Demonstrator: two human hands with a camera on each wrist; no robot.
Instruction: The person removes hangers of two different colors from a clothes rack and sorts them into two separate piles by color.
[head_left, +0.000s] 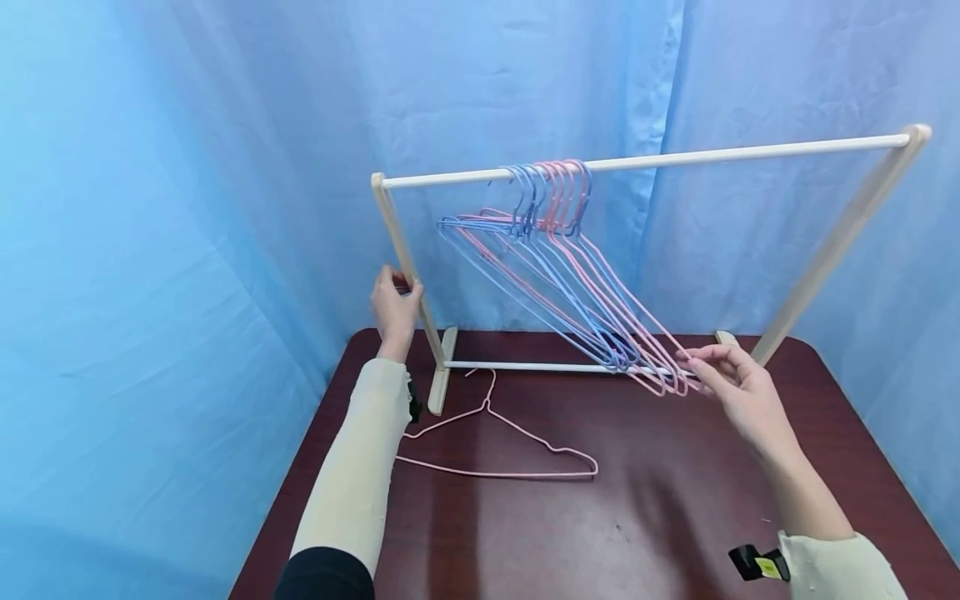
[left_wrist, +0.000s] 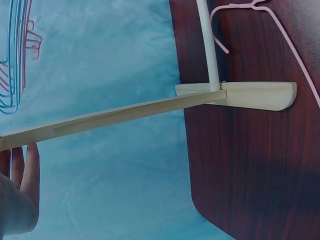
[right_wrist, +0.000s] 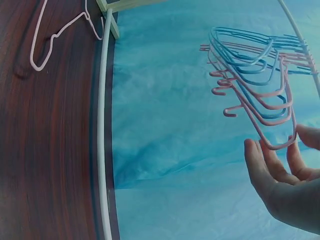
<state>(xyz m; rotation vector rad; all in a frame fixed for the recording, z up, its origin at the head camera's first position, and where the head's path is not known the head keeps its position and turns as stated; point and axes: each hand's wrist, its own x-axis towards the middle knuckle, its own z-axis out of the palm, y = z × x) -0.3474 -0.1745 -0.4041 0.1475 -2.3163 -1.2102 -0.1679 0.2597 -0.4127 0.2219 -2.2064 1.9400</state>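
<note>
At the left end of a clothes rack, my left hand (head_left: 395,307) grips the wooden post (left_wrist: 115,116), its fingertips against the post's edge in the left wrist view. Several blue and pink hangers (head_left: 573,287) hang bunched on the rack's upper rail (head_left: 720,156), left of its middle. With thumb and fingers my right hand (head_left: 738,392) pinches the near end of the front pink hanger (right_wrist: 272,147). That end is swung toward the right, and the other hangers slant the same way behind it.
One pink hanger (head_left: 491,477) lies flat on the dark red table (head_left: 540,533), in front of the rack's left foot (left_wrist: 265,95). A white lower bar (right_wrist: 102,125) runs between the rack's feet. Blue curtains (head_left: 225,167) surround the table's back and sides.
</note>
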